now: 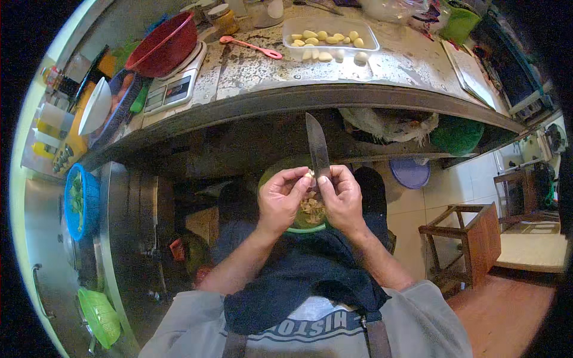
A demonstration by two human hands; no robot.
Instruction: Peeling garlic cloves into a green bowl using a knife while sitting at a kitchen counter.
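Note:
My left hand (282, 197) pinches a small pale piece (310, 174), perhaps a garlic clove, between thumb and fingertips. In my right hand (344, 197) is a large knife (318, 143), its broad blade pointing up and away, with the thumb pressed on the blade's lower part. The two hands are close together, the small piece beside the blade. Beneath them a green-rimmed bowl (306, 230) rests at my lap and holds pale peelings or pieces (312, 210); the hands hide part of it.
On the worn counter (250, 71) ahead are a clear plastic container (376, 44) with several peeled pale yellow pieces, a pink spoon (250, 47), a kitchen scale (172, 91) and a red basin (163, 44). A blue basket (80, 201) stands left, a wooden stool (474, 241) right.

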